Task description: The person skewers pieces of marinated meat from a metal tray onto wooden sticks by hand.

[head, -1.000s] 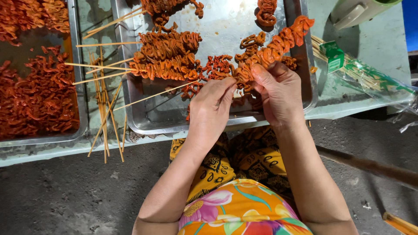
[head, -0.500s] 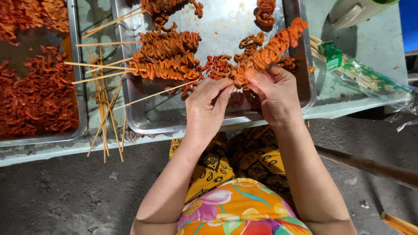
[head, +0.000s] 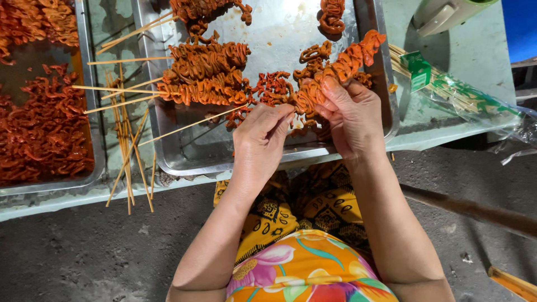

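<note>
My right hand (head: pixel 352 114) grips a half-filled skewer of orange marinated meat (head: pixel 341 67) that slants up to the right over a steel tray (head: pixel 218 151). My left hand (head: pixel 263 140) pinches the bare lower end of that skewer and a piece of meat near the other hand's fingertips. Finished skewers (head: pixel 204 75) lie stacked in the tray's left half, their sticks poking out left. Loose meat pieces (head: pixel 271 89) lie just above my left hand.
A second tray (head: pixel 89 112) at the left holds a heap of raw marinated meat (head: pixel 39 128). Several bare bamboo sticks (head: pixel 126 151) lie between the trays. A plastic bag of sticks (head: pixel 453 89) lies at the right. A wooden pole (head: pixel 475 210) crosses the concrete floor.
Both hands have stayed at the skewer over the tray's front edge. My left fingers have shifted slightly along the stick toward the meat.
</note>
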